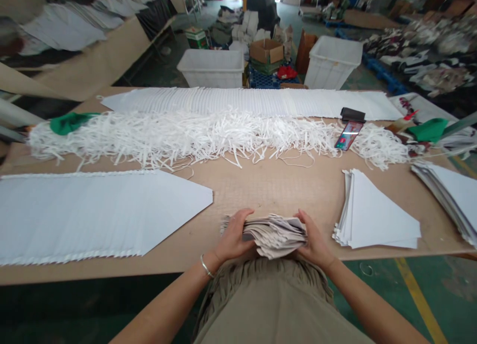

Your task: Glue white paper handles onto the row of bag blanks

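From my head view, I have a layered bundle of greyish-beige cloth between my two hands, right in front of my waist at the near edge of the table. My left hand is clamped on the bundle's left end, its fingers curled in against the layers; my right hand grips the right end, thumb up along the side. Some of my fingertips are hidden by the cloth. A bracelet circles my left wrist. To my left lies a long overlapping row of white panels, its pointed end towards me; to my right, a fanned stack of white pieces, with another pile farther right. Beyond my hands a heap of white strips stretches across, a phone resting on it towards the right and a green cloth at its left end. Behind the heap runs a second row of panels, and past the table stand two white bins.
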### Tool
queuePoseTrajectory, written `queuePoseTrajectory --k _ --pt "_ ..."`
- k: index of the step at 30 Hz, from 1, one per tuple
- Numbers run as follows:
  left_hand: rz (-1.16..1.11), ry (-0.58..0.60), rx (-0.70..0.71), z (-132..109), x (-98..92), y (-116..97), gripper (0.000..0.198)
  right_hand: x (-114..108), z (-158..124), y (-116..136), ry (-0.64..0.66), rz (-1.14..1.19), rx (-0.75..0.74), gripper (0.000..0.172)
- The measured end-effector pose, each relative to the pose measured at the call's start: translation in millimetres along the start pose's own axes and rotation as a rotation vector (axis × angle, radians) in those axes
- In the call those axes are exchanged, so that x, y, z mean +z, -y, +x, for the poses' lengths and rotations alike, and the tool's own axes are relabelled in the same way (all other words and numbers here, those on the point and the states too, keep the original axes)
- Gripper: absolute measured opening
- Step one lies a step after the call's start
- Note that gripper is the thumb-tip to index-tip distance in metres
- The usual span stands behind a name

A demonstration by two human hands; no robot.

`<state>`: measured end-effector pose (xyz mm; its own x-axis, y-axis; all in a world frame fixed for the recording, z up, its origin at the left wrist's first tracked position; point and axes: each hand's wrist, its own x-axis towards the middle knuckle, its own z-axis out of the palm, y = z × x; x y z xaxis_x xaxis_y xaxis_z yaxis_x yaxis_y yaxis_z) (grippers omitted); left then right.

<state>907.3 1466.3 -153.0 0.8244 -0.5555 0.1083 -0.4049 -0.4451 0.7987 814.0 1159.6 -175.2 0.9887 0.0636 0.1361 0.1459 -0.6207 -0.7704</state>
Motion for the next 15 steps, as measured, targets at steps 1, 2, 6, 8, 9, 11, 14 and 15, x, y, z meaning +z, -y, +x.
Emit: queuePoseTrajectory --k 1,2,6,8,9,11,14,15 --pt "0.02 0.011 -0.023 -3 3.5 6 0.069 4 -3 -7 0.018 -0.013 0.003 0.091" --pt "0.03 0.006 -0.051 -4 7.9 11 0.063 9 -3 -13 0.018 -0.018 0.014 0.084" --pt "-0.026 -0.097 -0.133 10 18.6 11 0.035 20 9 -10 -0.057 0.014 0.09 0.043" --pt "-0.065 -0.153 -0.127 11 12.9 1 0.035 11 15 3 -0.047 0.046 0.079 0.039" --pt "-0.081 -0.17 -0.11 9 8.1 -4 0.038 5 16 9 -0.034 0.066 0.06 0.045" --pt "-0.076 -0.175 -0.07 -2 -0.4 -10 0.05 -7 14 13 -0.001 0.086 0.014 0.066" --pt "-0.016 -0.123 -0.04 -13 0.5 -8 0.063 -5 11 2 0.07 0.052 -0.021 0.085" --pt "-0.022 -0.098 -0.039 -12 4.8 -6 0.06 0 11 -3 0.076 0.041 -0.02 0.081"
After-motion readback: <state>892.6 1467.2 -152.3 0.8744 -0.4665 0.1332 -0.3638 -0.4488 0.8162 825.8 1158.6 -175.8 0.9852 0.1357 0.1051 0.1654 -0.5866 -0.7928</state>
